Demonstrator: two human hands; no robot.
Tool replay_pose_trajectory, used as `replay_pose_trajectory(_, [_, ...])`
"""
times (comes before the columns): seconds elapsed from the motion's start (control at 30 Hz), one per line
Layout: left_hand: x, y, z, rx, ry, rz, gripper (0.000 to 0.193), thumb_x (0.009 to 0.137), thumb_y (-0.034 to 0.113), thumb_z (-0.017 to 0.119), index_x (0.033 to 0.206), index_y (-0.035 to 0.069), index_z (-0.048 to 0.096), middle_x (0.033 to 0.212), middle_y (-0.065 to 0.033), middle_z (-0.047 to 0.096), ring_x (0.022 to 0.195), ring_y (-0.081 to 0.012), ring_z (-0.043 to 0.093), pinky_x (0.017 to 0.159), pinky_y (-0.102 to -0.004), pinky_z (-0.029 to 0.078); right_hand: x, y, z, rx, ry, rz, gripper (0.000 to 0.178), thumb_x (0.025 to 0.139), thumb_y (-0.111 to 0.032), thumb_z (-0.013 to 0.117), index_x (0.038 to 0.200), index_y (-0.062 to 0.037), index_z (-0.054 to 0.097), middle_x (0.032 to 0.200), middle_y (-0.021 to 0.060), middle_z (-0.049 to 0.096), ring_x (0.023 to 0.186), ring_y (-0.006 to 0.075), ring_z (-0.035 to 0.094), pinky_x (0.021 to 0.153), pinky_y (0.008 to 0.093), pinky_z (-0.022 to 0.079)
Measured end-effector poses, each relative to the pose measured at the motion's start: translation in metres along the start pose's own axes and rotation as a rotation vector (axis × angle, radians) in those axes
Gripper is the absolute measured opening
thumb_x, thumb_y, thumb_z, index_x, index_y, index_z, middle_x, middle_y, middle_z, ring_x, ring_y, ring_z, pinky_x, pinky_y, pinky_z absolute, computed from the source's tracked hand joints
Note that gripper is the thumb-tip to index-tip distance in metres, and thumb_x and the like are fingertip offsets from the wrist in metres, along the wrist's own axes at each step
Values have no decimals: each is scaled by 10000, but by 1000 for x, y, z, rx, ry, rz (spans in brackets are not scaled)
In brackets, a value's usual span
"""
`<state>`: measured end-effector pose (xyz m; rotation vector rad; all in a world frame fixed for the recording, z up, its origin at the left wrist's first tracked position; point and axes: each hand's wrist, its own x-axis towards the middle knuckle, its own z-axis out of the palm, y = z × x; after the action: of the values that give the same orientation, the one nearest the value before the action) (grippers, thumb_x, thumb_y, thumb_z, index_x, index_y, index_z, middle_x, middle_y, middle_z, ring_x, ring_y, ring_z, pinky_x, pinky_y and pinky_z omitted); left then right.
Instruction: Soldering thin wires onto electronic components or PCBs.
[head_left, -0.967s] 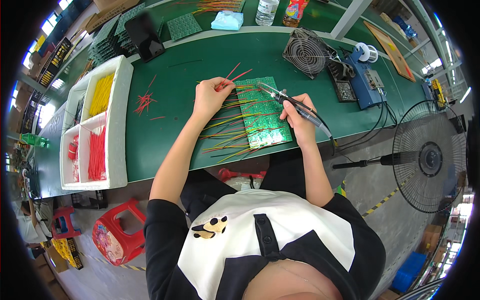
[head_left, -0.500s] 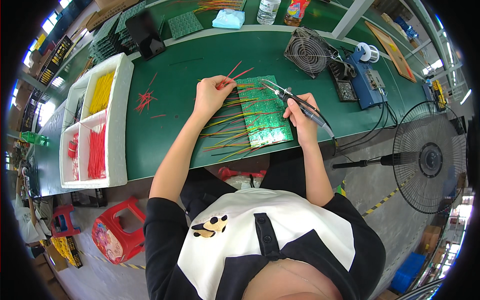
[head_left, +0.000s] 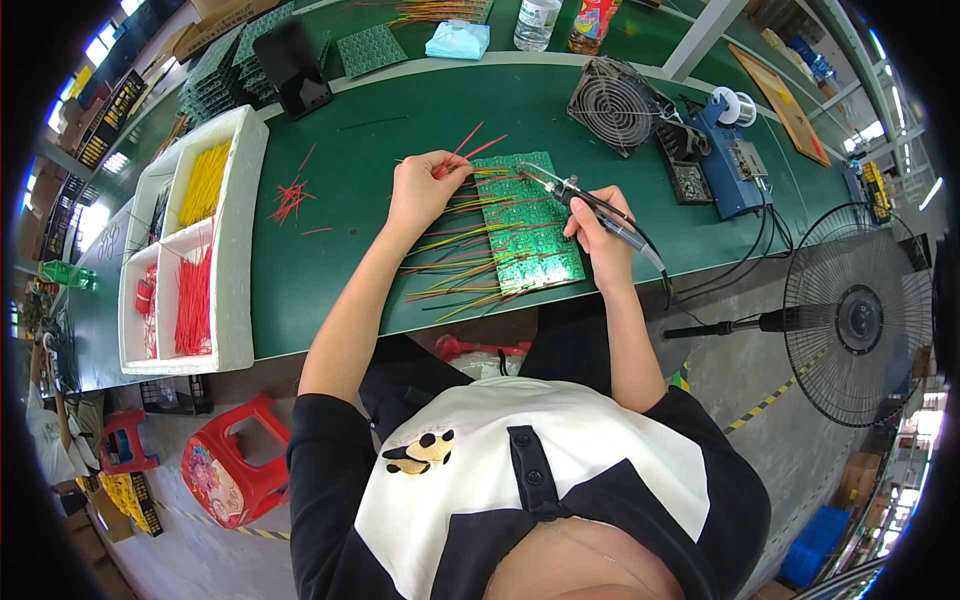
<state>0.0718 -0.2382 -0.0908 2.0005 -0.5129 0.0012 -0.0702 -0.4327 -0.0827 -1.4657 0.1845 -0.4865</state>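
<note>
A green circuit board panel (head_left: 540, 245) lies on the table in front of me. Red, yellow and dark wires (head_left: 450, 243) stick out from its left edge in rows. Pinched in my left hand (head_left: 422, 190) are red wires (head_left: 468, 146), held by the panel's upper left corner. My right hand (head_left: 606, 232) grips a soldering iron (head_left: 612, 224) with a black cable along it. The iron's tip points up and left onto the top part of the panel, close to the wire ends there. Whether the tip touches a joint is too small to tell.
A white foam box (head_left: 245, 300) with red and yellow wires stands left, beside loose red wire pieces (head_left: 291, 200). A black fan (head_left: 615, 105) and blue soldering station (head_left: 735, 160) stand right. Behind are a phone (head_left: 291, 68), stacked boards (head_left: 215, 75) and bottles (head_left: 537, 24).
My right hand and the soldering iron have shifted slightly left, so the tip sits further left on the panel. The left hand stays in place with the red wires.
</note>
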Motion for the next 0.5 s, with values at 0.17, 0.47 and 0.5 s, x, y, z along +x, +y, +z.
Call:
replay_pose_trajectory(0.17, [-1,0,-1,-11,3,0,166,765,167,678,850,24,687,494,30,437,485,-31,362,464,-221,312,1,1,-3,21,-19,10,159,857,-126,619,837,-53,479,599,57,574,445,22,377,406,172,258])
replay_pose_trajectory(0.47, [0,1,-1,-6,5,10,161,766,166,676,843,25,685,489,26,443,480,-36,363,464,-224,314,2,4,-6,107,46,-16,157,856,-116,612,836,-51,470,595,68,569,426,32,377,394,175,285])
replay_pose_trajectory(0.5, [0,1,-1,3,-4,2,160,765,164,677,844,25,684,489,26,442,481,-35,364,466,-222,316,1,5,-7,124,74,-35,152,863,-124,607,836,-58,473,592,61,559,426,32,371,396,170,273])
